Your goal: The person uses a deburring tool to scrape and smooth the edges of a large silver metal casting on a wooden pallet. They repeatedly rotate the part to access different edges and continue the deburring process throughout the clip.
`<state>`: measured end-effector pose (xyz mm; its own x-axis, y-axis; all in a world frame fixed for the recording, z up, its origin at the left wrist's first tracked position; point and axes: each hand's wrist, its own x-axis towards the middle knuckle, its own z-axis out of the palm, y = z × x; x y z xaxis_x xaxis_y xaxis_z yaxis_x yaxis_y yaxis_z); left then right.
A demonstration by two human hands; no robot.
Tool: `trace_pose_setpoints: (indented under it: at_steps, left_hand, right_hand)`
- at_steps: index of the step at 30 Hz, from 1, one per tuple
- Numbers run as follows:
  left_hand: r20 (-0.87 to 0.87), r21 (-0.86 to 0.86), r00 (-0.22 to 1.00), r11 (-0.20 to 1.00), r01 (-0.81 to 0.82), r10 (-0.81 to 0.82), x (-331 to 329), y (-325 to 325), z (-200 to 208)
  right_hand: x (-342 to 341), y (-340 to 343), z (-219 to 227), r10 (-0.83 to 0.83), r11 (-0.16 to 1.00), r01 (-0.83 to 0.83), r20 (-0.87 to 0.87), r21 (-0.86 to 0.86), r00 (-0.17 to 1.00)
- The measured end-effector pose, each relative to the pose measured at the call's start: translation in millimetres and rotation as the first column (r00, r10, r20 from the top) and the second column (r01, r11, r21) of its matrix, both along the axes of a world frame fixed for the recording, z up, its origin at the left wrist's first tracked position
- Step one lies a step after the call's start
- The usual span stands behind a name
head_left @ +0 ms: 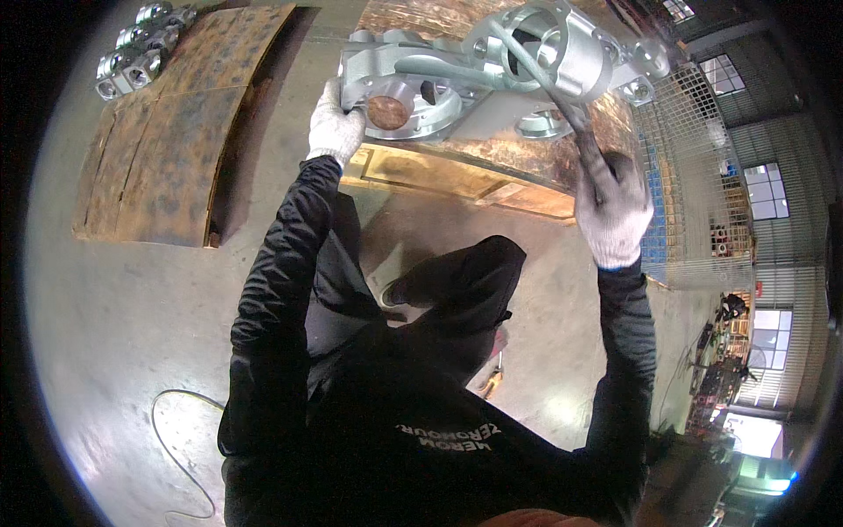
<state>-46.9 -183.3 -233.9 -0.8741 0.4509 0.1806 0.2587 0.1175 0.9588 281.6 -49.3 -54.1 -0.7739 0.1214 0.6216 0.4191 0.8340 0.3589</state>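
My left hand (336, 125), in a white knit glove, grips the left end of a silvery machined metal part (413, 66) with thumb and fingers. The part has round openings and lies on a worn wooden board. My right hand (615, 215), also gloved and greyed over the fingers, is closed around a long dark metal bar (566, 110). The bar slants up and left from my fist, and its far length lies across a large ring-shaped metal piece (575, 53). I cannot make out where its far tip touches.
The wooden crate (457, 180) under the parts has a front edge near my knees. Another wooden board (162, 167) with metal blocks (132, 70) stands left. A wire mesh cage (702, 176) is at right. A hose (156, 413) and a yellow-handled tool (493, 382) lie on the floor.
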Motion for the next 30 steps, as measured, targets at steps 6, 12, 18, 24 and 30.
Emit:
trace_pose_setpoints:
  at_steps: [6, 12, 18, 24, 30]
  left_hand:
    - [-0.021, 0.039, 1.000, 0.999, -0.017, 0.018, 5.3, 4.1, 2.4]
    - [-0.077, 0.037, 0.995, 0.998, -0.053, 0.056, 16.8, -2.7, -11.2]
    - [-0.060, 0.077, 0.996, 0.995, -0.056, 0.060, 10.9, -2.4, -41.2]
    - [-0.144, -0.008, 0.987, 0.998, -0.068, 0.066, 30.0, -4.3, -8.3]
    - [-0.190, -0.022, 0.982, 1.000, -0.011, 0.007, 8.5, -10.4, -29.8]
  right_hand:
    - [-11.8, 4.7, -40.5, -0.018, 0.990, -0.002, -0.138, -0.143, 0.990]
    - [15.4, -10.2, -63.3, -0.147, 0.985, 0.123, -0.211, -0.122, 0.966]
    - [-45.1, 0.0, -80.6, -0.034, 0.999, 0.026, -0.278, -0.034, 0.960]
    - [-7.3, 9.3, -133.4, -0.078, 0.997, 0.072, -0.337, -0.030, 0.938]
    - [-58.5, 21.3, -141.3, 0.019, 1.000, -0.016, -0.408, 0.009, 0.913]
